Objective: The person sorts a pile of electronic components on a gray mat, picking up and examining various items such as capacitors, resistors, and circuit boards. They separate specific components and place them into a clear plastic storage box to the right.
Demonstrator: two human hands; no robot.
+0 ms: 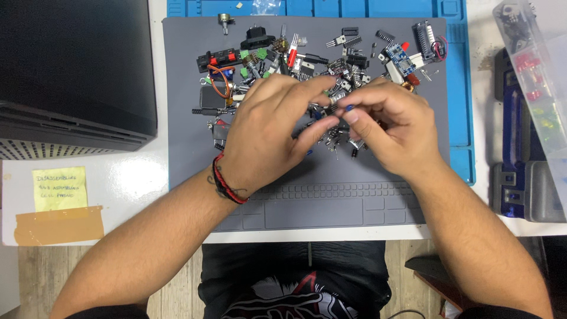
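My left hand (269,133) sits over the grey mat (189,147), thumb and forefinger pinched on one end of a tiny part (338,104) with a blue tip. My right hand (393,127) pinches its other end, just above the heap of components (307,65). It looks featherlight, stiff and easy to drop, with thin legs I judge bendable, so I grip its body, not the leads.
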